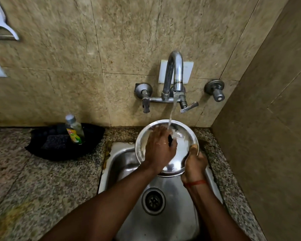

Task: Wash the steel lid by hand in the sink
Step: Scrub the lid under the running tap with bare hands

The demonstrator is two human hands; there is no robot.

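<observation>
Steel lid above sink — water inside | right hand grips rim

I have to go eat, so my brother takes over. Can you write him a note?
Left hand: on the face of the steel lid, fingers curled round a dark part, likely its knob.
Right hand: grips the lid's rim, holding it tilted above the sink.
Water from the tap falls on the lid.
Soap bottle stands in the black tray on the counter.
Done: lid wet under water. Left: finish rinsing, shut the tap.
</observation>
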